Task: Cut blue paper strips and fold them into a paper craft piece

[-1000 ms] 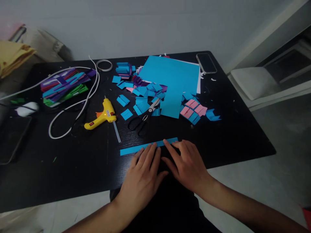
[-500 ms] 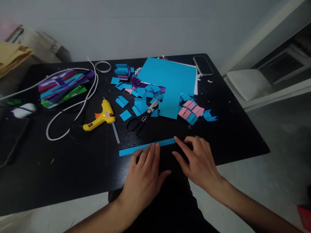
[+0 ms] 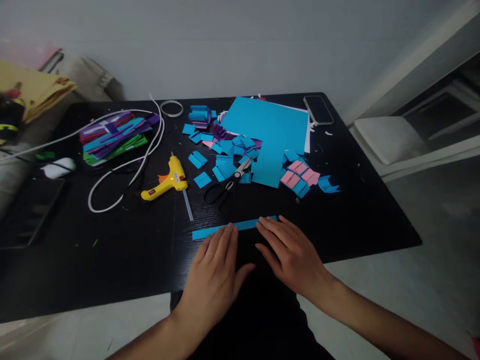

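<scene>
With fingers (image 3: 229,242) of left hand (image 3: 214,276) and right hand (image 3: 291,254) released and extended, touching blue strip (image 3: 247,224) just below centre of the frame, on worktop (image 3: 123,260), near black scissors (image 3: 228,185).

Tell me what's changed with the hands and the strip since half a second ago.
The left hand has shifted left along the blue strip. The right hand has moved slightly inward from the strip's right end, its fingers now laid across it. The strip, glue gun and scissors stay put; only the camera view has shifted.
</scene>
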The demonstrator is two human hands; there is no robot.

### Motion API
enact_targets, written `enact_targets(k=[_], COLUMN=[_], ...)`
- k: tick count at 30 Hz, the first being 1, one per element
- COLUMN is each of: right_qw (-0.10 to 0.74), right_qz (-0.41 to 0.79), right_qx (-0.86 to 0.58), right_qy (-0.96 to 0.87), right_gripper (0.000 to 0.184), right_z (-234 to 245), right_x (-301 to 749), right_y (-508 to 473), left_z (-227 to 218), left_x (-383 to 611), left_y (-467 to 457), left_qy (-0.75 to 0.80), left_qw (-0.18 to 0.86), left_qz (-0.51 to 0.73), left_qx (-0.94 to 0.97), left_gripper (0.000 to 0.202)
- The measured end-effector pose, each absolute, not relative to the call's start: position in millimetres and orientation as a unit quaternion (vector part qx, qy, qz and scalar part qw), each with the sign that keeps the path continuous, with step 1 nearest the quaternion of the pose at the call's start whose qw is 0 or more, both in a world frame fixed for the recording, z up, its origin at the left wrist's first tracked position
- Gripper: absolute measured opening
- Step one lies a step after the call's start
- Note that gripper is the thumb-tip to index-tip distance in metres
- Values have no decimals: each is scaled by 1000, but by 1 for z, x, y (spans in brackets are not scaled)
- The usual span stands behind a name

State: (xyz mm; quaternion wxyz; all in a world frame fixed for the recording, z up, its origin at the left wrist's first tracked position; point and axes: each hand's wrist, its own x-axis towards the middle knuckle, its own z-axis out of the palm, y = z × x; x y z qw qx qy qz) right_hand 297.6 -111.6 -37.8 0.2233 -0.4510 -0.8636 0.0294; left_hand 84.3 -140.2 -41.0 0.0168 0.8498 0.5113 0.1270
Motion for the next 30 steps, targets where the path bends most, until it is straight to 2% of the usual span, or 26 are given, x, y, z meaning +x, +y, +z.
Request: enact_targets(k=[13,17,20,30], right_qw=[208,127,103,108], right_qz=[20,7,-10,1], right_qx=[-456,-480,-483,-484], right_qy=[-865,-868,-869,-868], right_gripper=[33,54,67,58], right_z=[-37,-33,-33,-38], right_x=[293,279,270,275], right_y=[-112,-120,-128,-131], left_z=[-42,-45,-45,-42], left_x=[20,20,21,19], left_y=[-156,-157,-157,-155], left_qy=[541,546,548,542], left_qw=[-60,-59,-63,-65], left_qz=[106,104,105,109], left_qx=[832,829,828,831], left_gripper=[63,62,62,56])
